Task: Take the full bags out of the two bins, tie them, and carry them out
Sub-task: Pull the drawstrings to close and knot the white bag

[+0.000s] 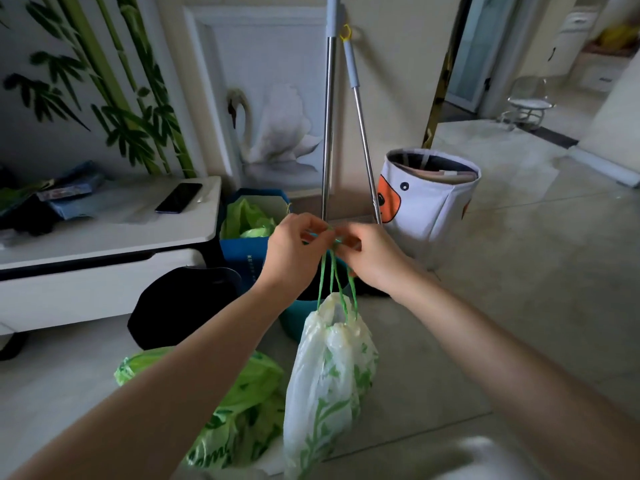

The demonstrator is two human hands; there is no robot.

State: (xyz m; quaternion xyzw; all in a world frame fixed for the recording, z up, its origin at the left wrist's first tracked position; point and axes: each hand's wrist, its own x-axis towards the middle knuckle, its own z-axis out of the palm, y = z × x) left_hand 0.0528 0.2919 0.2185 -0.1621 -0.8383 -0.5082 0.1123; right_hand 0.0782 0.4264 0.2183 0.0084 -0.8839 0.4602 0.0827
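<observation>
A white bag with a green leaf print [329, 382] hangs by its green drawstrings [334, 278] in front of me. My left hand [294, 251] and my right hand [367, 254] both pinch the strings at the top, fingertips close together. A second, green bag [249, 403] lies on the floor under my left forearm. A dark bin [180, 303] stands by the cabinet. A teal bin [294, 317] is partly hidden behind my hands and the white bag.
A blue paper bag with green plastic inside [249, 223] stands behind the bins. Two mop poles [329, 133] lean on the wall. A white fabric basket [429, 199] sits to the right. A low white cabinet [104, 244] with a phone [178, 198] is at the left. Open tiled floor [519, 271] and a doorway lie right.
</observation>
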